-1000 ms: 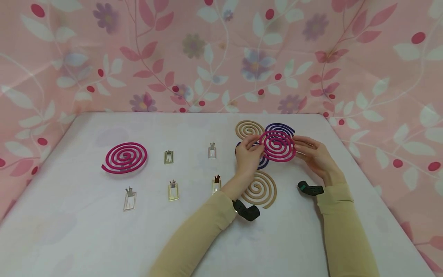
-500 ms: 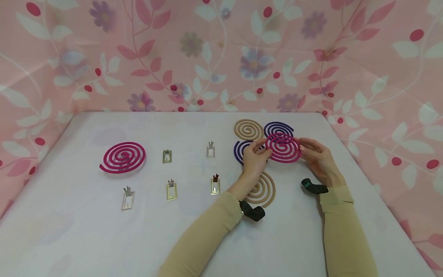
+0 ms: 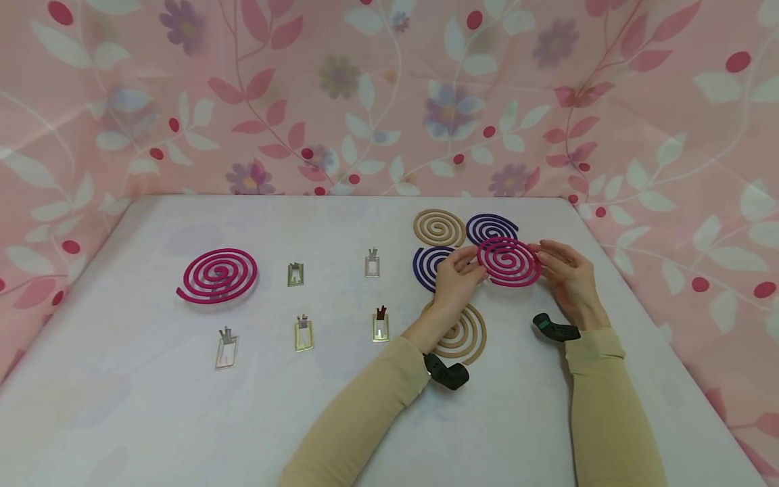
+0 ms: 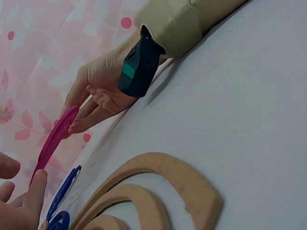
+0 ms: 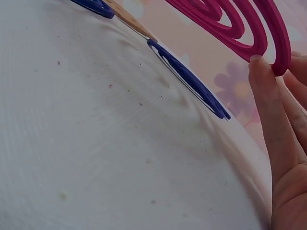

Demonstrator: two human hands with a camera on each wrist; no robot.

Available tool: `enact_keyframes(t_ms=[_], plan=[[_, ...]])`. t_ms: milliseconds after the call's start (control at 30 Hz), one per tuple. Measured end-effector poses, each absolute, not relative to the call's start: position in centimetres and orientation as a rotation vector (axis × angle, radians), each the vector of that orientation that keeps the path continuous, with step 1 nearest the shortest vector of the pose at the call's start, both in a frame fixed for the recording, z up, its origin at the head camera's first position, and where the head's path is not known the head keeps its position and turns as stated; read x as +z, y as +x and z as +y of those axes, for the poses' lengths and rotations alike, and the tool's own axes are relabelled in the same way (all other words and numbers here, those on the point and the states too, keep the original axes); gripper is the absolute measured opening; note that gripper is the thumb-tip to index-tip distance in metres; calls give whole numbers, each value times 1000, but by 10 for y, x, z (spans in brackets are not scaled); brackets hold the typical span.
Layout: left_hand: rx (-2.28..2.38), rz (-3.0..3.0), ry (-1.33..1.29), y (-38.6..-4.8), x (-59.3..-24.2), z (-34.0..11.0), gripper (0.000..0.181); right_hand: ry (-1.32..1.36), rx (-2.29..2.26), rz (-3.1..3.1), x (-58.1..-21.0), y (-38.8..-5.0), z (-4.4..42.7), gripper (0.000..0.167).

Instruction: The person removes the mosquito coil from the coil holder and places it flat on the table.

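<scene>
A pink mosquito coil (image 3: 506, 259) is held off the table between both hands. My left hand (image 3: 452, 279) pinches its left edge, and the right hand (image 3: 569, 279) pinches its right edge between thumb and fingers. Behind and beside it lie a tan coil (image 3: 437, 227), a blue coil (image 3: 491, 228) and a second blue coil (image 3: 425, 270), partly covered by the left hand. Under the left wrist lies another tan coil (image 3: 470, 336), also partly covered. The right wrist view shows the right thumb on the pink coil's (image 5: 256, 36) rim.
Another pink coil (image 3: 219, 272) sits on the left of the white table (image 3: 182, 419), seemingly raised above it. Several small metal coil stands stand mid-table, among them a silver stand (image 3: 227, 336) and a gold stand (image 3: 303, 323). A floral pink cloth (image 3: 389, 101) hangs behind.
Both hands have carried the pink coil to the right and slightly toward me, uncovering more of the blue coils. The other coils and the stands stay put.
</scene>
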State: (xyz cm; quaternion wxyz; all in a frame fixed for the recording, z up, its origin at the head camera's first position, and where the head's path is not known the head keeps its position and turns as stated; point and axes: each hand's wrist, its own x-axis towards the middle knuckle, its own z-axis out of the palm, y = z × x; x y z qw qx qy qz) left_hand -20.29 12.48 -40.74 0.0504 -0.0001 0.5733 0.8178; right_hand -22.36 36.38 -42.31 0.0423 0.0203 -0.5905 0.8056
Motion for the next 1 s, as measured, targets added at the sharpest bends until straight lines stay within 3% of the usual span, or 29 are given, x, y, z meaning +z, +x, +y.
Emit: enact_keyframes(t_ms=[100,333,733,1000], plan=[[2473,1735,2,-202,-406,125,42,-26,2415,-1830,-421,-224,363,33],[2418,1790,-6,-201,-407,126,42,-273,2278,-2119,-416,-221,363,62],[2310,1783,31,-200,-408,128,43,-230,2079,-2381,-406,-223,367,51],[2253,1849,60,-199,-408,129,51,-246,2034,-2461,-402,-222,367,56]])
